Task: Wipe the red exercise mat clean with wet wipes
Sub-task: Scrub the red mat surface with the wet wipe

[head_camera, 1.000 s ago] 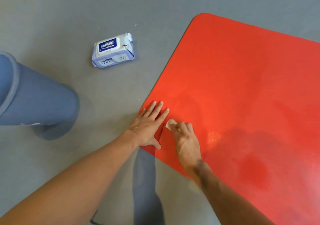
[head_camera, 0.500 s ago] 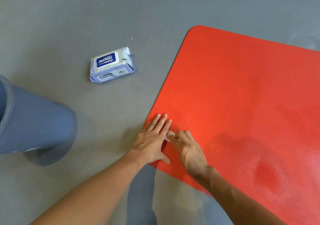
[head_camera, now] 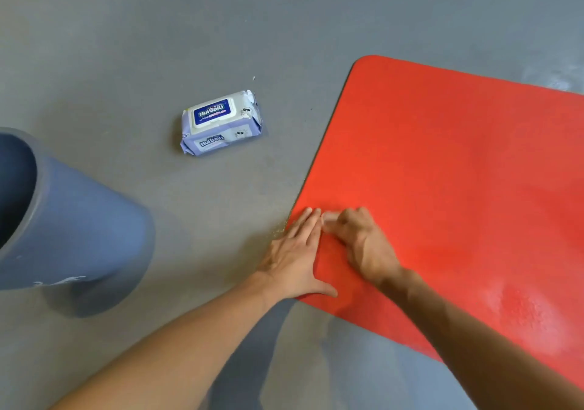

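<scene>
The red exercise mat (head_camera: 448,169) lies on the grey floor and fills the right side of the view. My left hand (head_camera: 295,256) lies flat with straight fingers across the mat's left edge. Beside it my right hand (head_camera: 363,242) presses a small white wet wipe (head_camera: 330,217) onto the mat, fingers curled over it; only a bit of the wipe shows beyond the fingertips. A wet sheen marks the mat at the lower right. Small crumbs lie on the floor by the mat's edge, near my left fingertips.
A pack of wet wipes (head_camera: 221,123) with a blue label lies on the floor left of the mat. A blue-grey bin (head_camera: 72,229) stands at the far left. Grey floor (head_camera: 221,30) surrounds everything.
My right hand has slid the wipe left until it meets my left hand's fingertips at the mat's edge. The view has shifted, so the mat and pack sit lower in frame.
</scene>
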`<move>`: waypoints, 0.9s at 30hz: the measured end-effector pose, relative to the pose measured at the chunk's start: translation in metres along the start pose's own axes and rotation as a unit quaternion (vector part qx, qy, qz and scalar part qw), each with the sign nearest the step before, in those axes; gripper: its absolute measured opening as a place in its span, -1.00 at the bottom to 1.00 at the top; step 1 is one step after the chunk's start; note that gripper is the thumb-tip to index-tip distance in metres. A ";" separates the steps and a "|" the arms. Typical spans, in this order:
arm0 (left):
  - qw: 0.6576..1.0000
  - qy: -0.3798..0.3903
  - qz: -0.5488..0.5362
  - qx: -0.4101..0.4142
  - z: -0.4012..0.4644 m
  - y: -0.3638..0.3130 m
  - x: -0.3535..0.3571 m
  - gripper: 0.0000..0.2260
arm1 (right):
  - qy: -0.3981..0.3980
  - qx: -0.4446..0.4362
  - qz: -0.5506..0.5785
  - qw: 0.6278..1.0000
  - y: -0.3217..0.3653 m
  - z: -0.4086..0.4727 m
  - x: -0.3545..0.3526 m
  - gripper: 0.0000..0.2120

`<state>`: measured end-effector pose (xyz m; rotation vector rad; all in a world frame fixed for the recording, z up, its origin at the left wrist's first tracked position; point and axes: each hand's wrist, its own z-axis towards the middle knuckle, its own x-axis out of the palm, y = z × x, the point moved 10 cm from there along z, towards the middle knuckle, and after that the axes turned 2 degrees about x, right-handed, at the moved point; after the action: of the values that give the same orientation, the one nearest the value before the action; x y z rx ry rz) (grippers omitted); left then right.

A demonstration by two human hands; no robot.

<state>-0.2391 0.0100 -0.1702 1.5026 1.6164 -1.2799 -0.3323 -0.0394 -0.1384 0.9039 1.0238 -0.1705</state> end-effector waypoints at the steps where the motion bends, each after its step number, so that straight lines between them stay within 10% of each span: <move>1: 1.000 -0.001 -0.005 0.009 -0.002 0.003 0.002 0.31 | 0.036 -0.043 -0.015 0.998 0.017 -0.019 0.013 -0.63; 3: 0.999 0.007 0.003 0.037 -0.006 0.008 0.005 0.29 | 0.036 -0.038 -0.058 0.997 0.011 -0.035 0.011 -0.66; 8: 0.993 0.007 0.022 0.118 -0.014 0.023 0.008 0.22 | -0.162 0.289 -0.071 0.941 -0.047 -0.034 -0.030 -0.65; 17: 0.985 -0.100 0.052 0.129 -0.044 0.048 0.015 -0.10 | -0.029 0.132 -0.004 0.991 0.062 -0.054 0.049 -0.66; 23: 0.979 -0.142 0.067 0.130 -0.059 0.057 0.014 -0.41 | -0.177 0.402 -0.051 0.897 0.001 -0.113 -0.004 -0.54; 27: 0.987 -0.128 0.038 0.094 -0.067 0.067 0.020 -0.48 | -0.132 0.301 -0.033 0.944 0.072 -0.068 0.044 -0.59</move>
<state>-0.1657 0.0726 -0.1809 1.4262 1.2919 -1.5475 -0.3159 0.0675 -0.1463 1.3571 0.7547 -0.6705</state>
